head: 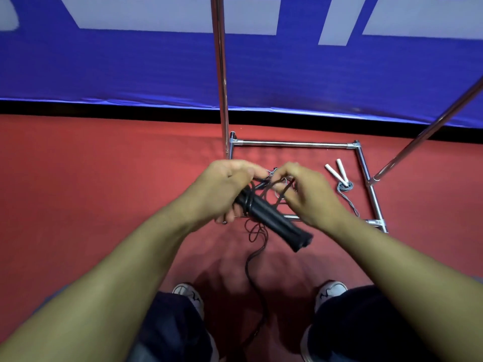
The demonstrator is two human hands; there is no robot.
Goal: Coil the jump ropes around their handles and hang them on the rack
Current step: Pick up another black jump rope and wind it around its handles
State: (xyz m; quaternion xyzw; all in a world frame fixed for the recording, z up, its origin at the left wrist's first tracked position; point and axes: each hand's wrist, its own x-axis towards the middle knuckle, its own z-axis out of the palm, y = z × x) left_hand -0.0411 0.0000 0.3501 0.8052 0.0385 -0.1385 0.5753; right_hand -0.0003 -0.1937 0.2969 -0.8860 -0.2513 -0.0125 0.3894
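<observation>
My left hand (224, 186) grips the two black handles (279, 224) of a black jump rope, held side by side and pointing down to the right. Several turns of black cord are wound around their upper end. My right hand (305, 192) pinches a loop of that cord (281, 194) just right of the handles. The loose rest of the black rope (252, 259) hangs down to the floor between my feet. A second rope with white handles (337, 171) and a coiled grey cord (345, 186) lies on the floor inside the rack's base.
The chrome rack has a square base frame (295, 145) on the red floor, an upright pole (220, 74) and a slanted bar (428, 129) at the right. A blue banner (104, 69) runs along the wall behind. My shoes (189, 296) stand below.
</observation>
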